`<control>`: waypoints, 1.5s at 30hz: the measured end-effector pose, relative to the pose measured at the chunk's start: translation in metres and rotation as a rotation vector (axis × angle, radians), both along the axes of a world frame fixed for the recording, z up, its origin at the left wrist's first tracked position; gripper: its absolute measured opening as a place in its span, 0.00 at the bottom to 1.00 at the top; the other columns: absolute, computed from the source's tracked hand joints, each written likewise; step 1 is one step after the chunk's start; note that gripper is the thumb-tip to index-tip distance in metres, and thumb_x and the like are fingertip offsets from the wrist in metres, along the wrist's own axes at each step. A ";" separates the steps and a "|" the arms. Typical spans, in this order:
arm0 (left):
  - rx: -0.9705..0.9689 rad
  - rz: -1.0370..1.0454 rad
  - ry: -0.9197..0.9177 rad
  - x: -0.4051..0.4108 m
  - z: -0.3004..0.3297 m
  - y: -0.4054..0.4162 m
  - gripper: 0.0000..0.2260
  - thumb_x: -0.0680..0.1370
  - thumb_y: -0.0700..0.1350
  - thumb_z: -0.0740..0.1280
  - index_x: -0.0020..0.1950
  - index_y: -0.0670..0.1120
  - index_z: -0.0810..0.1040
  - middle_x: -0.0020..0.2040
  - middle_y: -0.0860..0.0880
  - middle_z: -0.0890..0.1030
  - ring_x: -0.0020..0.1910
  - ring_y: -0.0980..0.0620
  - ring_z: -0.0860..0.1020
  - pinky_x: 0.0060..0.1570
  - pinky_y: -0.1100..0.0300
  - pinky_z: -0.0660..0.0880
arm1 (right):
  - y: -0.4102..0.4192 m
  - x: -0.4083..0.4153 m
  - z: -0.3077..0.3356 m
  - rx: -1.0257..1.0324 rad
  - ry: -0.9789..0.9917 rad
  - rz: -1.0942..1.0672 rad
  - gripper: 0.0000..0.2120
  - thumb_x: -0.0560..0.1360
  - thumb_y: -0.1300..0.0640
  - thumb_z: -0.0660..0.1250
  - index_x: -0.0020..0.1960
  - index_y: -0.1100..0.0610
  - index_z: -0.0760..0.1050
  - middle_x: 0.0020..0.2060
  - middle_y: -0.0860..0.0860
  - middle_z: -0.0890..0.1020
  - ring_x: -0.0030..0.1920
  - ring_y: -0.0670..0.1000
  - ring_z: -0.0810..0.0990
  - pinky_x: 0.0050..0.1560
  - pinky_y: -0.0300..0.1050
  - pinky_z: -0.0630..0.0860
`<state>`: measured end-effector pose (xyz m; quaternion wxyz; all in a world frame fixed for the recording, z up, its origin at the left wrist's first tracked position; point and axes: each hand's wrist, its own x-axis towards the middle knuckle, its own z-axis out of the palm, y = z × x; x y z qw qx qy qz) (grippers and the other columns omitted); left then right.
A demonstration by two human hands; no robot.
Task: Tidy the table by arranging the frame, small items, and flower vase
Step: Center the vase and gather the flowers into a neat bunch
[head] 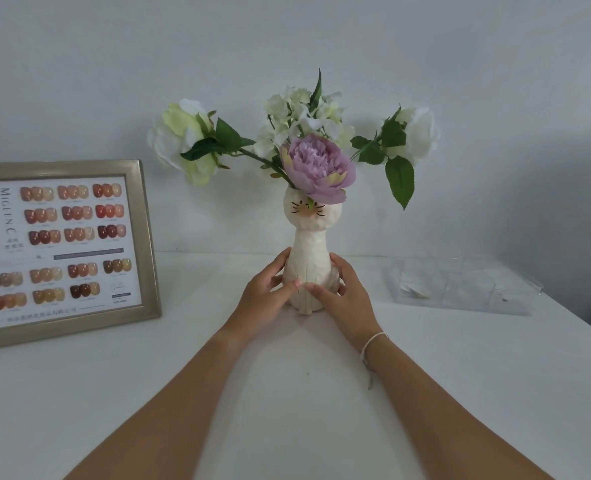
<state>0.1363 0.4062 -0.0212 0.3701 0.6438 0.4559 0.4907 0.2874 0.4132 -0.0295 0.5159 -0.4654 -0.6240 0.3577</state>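
A cream cat-shaped vase [308,244] stands upright at the middle of the white table [287,393], near the wall. It holds a purple flower [316,169] and several white flowers with green leaves. My left hand [264,296] wraps the vase's base from the left, and my right hand [344,294] wraps it from the right. Both thumbs lie across the front of the base. A gold-rimmed frame [148,237] with a nail colour chart leans upright at the left.
A clear plastic compartment box [460,282] lies at the back right of the table, with small pale items inside. The table's right edge [585,327] runs diagonally past the box. A plain white wall is right behind the vase.
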 end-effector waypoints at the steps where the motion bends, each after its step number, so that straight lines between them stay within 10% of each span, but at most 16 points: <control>1: -0.004 0.000 0.000 0.000 0.000 0.000 0.24 0.77 0.44 0.64 0.71 0.56 0.63 0.68 0.54 0.73 0.66 0.54 0.72 0.67 0.51 0.68 | 0.000 0.000 0.000 -0.002 0.000 0.000 0.31 0.69 0.54 0.71 0.69 0.51 0.63 0.65 0.50 0.73 0.65 0.52 0.72 0.65 0.54 0.71; 25: 0.010 0.019 -0.021 0.001 -0.002 0.002 0.26 0.76 0.45 0.64 0.72 0.56 0.61 0.71 0.56 0.69 0.66 0.56 0.71 0.66 0.55 0.69 | 0.000 0.002 0.001 -0.010 0.005 0.001 0.33 0.68 0.52 0.71 0.69 0.48 0.61 0.66 0.48 0.71 0.65 0.51 0.71 0.66 0.54 0.71; 37: 0.287 0.435 -0.427 -0.035 0.052 -0.039 0.20 0.76 0.48 0.64 0.67 0.58 0.68 0.63 0.54 0.73 0.61 0.56 0.74 0.64 0.50 0.71 | -0.014 0.027 0.058 0.174 0.345 -0.190 0.26 0.72 0.53 0.68 0.68 0.47 0.63 0.68 0.48 0.68 0.65 0.51 0.70 0.61 0.44 0.68; 42: 0.515 0.706 -0.394 -0.065 0.111 -0.040 0.18 0.76 0.49 0.62 0.66 0.57 0.69 0.64 0.57 0.72 0.59 0.62 0.73 0.50 0.75 0.70 | 0.004 0.069 0.129 0.333 0.494 -0.350 0.25 0.72 0.53 0.68 0.68 0.49 0.65 0.68 0.47 0.69 0.65 0.50 0.69 0.57 0.40 0.67; 45: 0.481 0.756 -0.263 -0.074 0.137 -0.027 0.21 0.76 0.49 0.59 0.70 0.55 0.64 0.71 0.53 0.65 0.67 0.55 0.66 0.61 0.66 0.65 | 0.022 0.084 0.161 0.294 0.457 -0.345 0.30 0.72 0.51 0.67 0.70 0.49 0.61 0.71 0.48 0.65 0.70 0.50 0.64 0.64 0.43 0.64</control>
